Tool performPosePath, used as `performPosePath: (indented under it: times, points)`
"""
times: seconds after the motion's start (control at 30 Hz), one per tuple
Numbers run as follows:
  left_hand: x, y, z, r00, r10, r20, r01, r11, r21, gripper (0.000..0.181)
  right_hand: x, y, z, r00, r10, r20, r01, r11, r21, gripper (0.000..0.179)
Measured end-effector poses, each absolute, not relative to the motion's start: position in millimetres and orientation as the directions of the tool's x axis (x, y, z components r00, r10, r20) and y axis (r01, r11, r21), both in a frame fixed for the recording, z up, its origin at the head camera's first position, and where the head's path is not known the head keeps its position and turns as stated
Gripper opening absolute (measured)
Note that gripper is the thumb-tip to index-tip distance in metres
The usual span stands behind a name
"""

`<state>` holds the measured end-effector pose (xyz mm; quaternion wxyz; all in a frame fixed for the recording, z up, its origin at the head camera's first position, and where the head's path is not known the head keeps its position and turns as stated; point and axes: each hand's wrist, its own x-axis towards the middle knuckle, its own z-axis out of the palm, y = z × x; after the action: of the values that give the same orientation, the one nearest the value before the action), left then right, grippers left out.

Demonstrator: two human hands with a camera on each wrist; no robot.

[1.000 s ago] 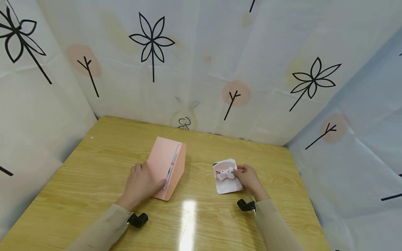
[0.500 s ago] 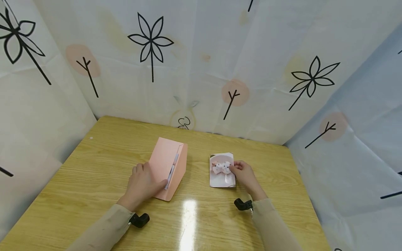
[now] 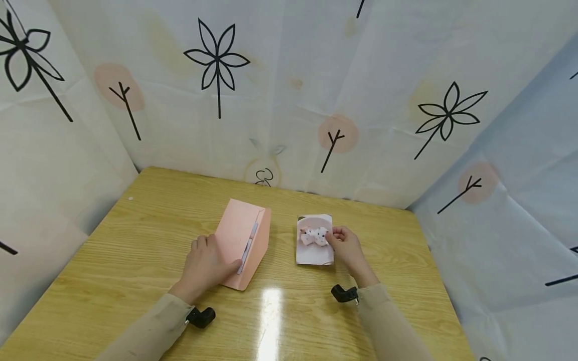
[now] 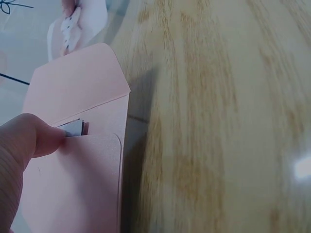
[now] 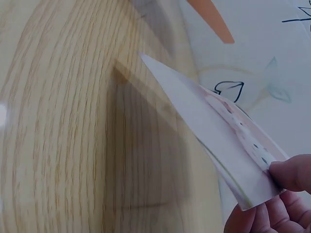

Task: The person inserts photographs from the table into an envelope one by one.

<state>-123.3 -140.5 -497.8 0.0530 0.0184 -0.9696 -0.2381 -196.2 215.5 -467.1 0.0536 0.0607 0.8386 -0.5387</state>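
Observation:
My left hand grips a pink envelope, which leans up off the table with its flap raised. At the envelope's mouth, the left thumb presses by the pocket edge, where a strip of pale cards or paper sticks out. To the right, my right hand pinches a photo card by its right edge, thumb on the front and fingers behind. The card shows a white, dotted bow on a pale ground. In the right wrist view the photo card is bowed and held above the table.
Both hands work over a wooden table with a bright light reflection at its front. A printed cloth hangs behind the table and along both sides. A small white speck lies near the left edge.
My right hand has carried the photo card leftward and slightly away, nearer the envelope, and the card now faces the head camera more squarely. The left hand and envelope have barely shifted.

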Motion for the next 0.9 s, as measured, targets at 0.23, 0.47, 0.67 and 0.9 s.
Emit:
performPosePath:
  times: [0.23, 0.47, 0.67, 0.9]
  points:
    - [-125, -136, -499, -0.995, -0.053, 0.086, -0.007, 0.884, 0.467, 0.090, -193, 206, -467, -0.995, 0.040, -0.096, 0.103, 0.308, -0.946, 0.024]
    - [-126, -132, -497, -0.996, -0.048, 0.075, -0.006, 0.881, 0.473, 0.091, -192, 196, -458, -0.995, 0.041, -0.092, 0.099, 0.210, -0.973, 0.025]
    - [-125, -127, -495, -0.997, -0.039, 0.065, -0.003, 0.881, 0.473, 0.091, -192, 191, -452, -0.995, 0.053, -0.085, 0.093, 0.170, -0.981, 0.024]
    - [-125, -125, -497, -0.996, -0.031, 0.089, 0.014, 0.886, 0.463, 0.091, -190, 173, -450, -0.997, 0.048, -0.059, 0.063, 0.093, -0.994, 0.023]
